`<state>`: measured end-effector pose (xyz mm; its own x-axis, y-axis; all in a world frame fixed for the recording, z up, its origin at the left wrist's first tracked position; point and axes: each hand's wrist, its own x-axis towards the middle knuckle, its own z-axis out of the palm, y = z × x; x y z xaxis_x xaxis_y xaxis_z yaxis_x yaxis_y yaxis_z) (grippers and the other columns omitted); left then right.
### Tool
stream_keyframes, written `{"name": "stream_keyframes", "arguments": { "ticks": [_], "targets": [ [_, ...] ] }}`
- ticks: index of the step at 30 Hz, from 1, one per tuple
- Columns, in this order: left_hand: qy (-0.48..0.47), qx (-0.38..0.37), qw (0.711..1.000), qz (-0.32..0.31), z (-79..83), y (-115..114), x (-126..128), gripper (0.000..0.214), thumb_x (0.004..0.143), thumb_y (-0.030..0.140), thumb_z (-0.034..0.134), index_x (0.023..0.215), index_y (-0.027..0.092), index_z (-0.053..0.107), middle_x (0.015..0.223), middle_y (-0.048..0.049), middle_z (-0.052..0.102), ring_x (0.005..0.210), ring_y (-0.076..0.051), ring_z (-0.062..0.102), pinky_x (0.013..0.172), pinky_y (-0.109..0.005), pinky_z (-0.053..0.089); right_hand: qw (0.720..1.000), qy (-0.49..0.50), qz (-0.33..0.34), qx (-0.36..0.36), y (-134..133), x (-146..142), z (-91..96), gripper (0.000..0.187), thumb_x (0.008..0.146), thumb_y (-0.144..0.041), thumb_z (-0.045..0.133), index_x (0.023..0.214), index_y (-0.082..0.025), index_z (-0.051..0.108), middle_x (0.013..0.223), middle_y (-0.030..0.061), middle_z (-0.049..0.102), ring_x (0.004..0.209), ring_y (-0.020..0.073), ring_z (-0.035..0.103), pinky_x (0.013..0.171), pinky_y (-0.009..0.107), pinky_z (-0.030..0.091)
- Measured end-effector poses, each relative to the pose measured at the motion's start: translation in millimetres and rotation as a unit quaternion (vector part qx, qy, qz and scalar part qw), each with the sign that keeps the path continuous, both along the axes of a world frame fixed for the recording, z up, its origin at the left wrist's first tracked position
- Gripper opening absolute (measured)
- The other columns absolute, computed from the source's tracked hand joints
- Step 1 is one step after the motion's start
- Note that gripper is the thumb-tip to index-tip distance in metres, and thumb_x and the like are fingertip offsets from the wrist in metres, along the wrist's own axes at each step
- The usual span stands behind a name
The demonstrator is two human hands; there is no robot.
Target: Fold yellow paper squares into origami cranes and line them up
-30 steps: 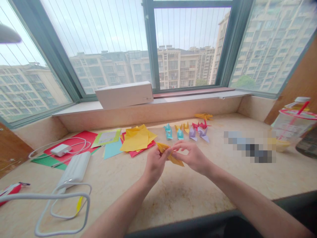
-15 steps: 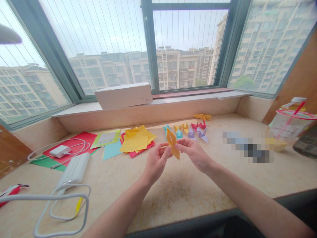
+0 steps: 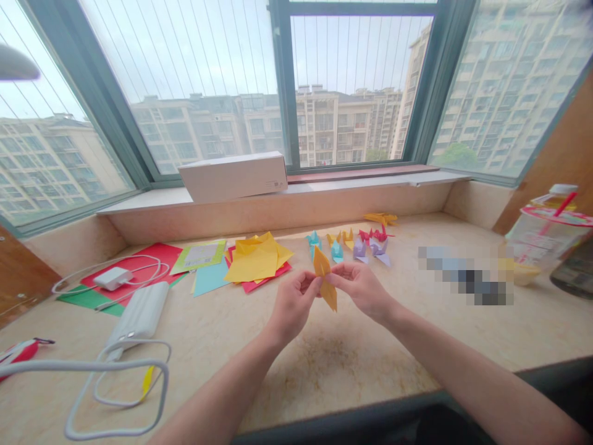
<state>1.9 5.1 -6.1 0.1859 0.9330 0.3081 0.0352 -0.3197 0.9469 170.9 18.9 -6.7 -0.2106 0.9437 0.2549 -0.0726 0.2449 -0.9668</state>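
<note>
An orange folded paper piece stands upright between my two hands above the marble counter. My left hand pinches its left side with closed fingers. My right hand pinches its right side, fingers closed too. Just behind them several small folded paper figures in blue, yellow, purple and red sit in a row. A stack of yellow and red paper sheets lies to the left of my hands.
A white power bank with looping white cables lies at the left, near a charger on red and green sheets. A white box sits on the window sill. A plastic cup with a straw stands at the right.
The orange piece was lying flat between my hands; it has been turned upright and now sits slightly lower than half a second ago. Both hands keep their pinch.
</note>
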Motion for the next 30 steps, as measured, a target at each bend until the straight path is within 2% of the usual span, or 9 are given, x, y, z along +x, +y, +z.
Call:
{"name": "stream_keyframes", "arguments": {
  "ticks": [3, 8, 16, 20, 30],
  "targets": [
    [0.003, 0.000, 1.000, 0.000, 0.0, 0, 0, 0.021, 0.085, 0.034, 0.065, 0.082, 0.013, 0.067, 0.076, -0.0045, 0.072, 0.070, -0.016, 0.068, 0.067, -0.027, 0.057, 1.000, -0.004, -0.005, 0.004, 0, 0, -1.1, 0.031, 0.073, -0.045, 0.078, 0.083, -0.017, 0.075, 0.077, 0.0043, 0.075, 0.071, 0.0179, 0.067, 0.072, 0.032, 0.052],
    [-0.009, -0.002, 1.000, 0.017, -1.0, -2, 1, 0.023, 0.085, 0.036, 0.066, 0.082, 0.013, 0.066, 0.078, -0.0047, 0.072, 0.071, -0.017, 0.069, 0.068, -0.028, 0.058, 1.000, 0.018, -0.015, 0.005, 3, -1, -5.7, 0.033, 0.072, -0.048, 0.078, 0.085, -0.018, 0.073, 0.085, 0.0053, 0.076, 0.079, 0.0197, 0.069, 0.079, 0.034, 0.053],
    [-0.013, 0.028, 0.999, -0.013, -5.7, -1, 3, 0.027, 0.091, 0.037, 0.058, 0.101, 0.014, 0.067, 0.093, -0.0083, 0.074, 0.083, -0.020, 0.071, 0.076, -0.032, 0.057, 0.997, 0.063, -0.031, -0.022, 3, 0, -0.1, 0.038, 0.068, -0.048, 0.081, 0.090, -0.020, 0.069, 0.085, 0.0051, 0.077, 0.083, 0.0215, 0.071, 0.082, 0.036, 0.054],
    [0.002, 0.054, 0.999, 0.000, -10.4, 2, 1, 0.025, 0.091, 0.038, 0.060, 0.098, 0.016, 0.069, 0.097, -0.0082, 0.074, 0.091, -0.021, 0.069, 0.083, -0.033, 0.055, 0.998, 0.044, -0.032, -0.018, 1, 0, 2.9, 0.038, 0.067, -0.051, 0.080, 0.084, -0.019, 0.070, 0.082, 0.0054, 0.076, 0.080, 0.0211, 0.071, 0.080, 0.036, 0.054],
    [0.030, 0.055, 0.998, 0.015, -8.5, -1, 1, 0.023, 0.089, 0.036, 0.062, 0.095, 0.016, 0.069, 0.093, -0.0074, 0.072, 0.088, -0.020, 0.067, 0.080, -0.032, 0.055, 0.999, 0.007, -0.031, 0.009, 3, 1, -3.5, 0.030, 0.074, -0.044, 0.077, 0.089, -0.019, 0.074, 0.082, 0.0054, 0.075, 0.073, 0.0191, 0.067, 0.072, 0.034, 0.052]
  ]
}}
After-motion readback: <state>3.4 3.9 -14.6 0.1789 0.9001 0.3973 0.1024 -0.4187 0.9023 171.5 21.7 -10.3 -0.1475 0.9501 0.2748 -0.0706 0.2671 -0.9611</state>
